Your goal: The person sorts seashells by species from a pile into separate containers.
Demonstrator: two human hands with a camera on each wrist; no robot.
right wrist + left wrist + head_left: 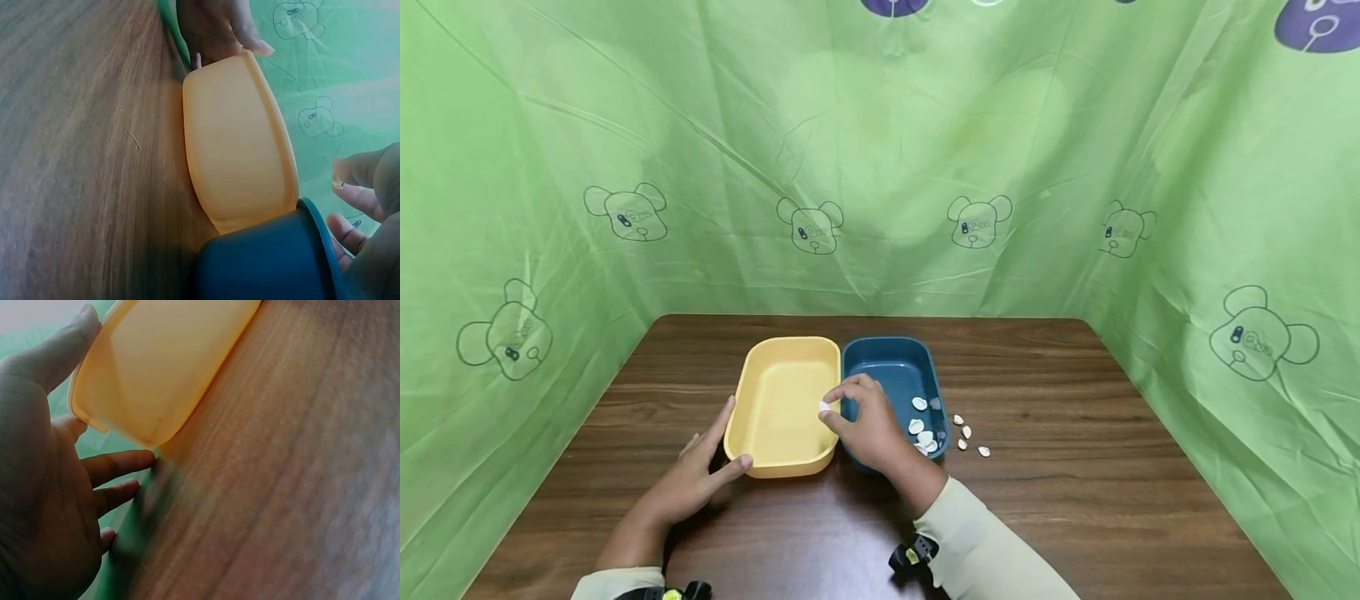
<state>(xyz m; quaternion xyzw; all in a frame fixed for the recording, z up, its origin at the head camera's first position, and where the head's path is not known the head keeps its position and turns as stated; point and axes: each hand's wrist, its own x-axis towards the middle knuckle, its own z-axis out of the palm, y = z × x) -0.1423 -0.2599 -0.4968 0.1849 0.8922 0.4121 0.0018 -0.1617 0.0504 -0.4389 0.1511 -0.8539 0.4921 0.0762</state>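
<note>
A yellow tray (782, 400) stands against the left side of a blue tray (887, 354). At the yellow tray's near left corner, my left hand (692, 483) rests with its thumb on the rim and fingers along the side; the left wrist view shows this hand (56, 475) beside the tray wall (162, 369). My right hand (868, 425) pinches a small white shell-like piece (824, 407) between thumb and index finger, over the yellow tray's right rim. In the right wrist view the piece (337, 183) is between the fingertips of that hand (375, 212). Several white pieces (919, 403) lie in the blue tray.
Several more white pieces (966, 432) lie on the brown wooden table (1075, 467), just right of the blue tray. A green cloth (880, 167) with printed bear heads hangs behind and at both sides of the table.
</note>
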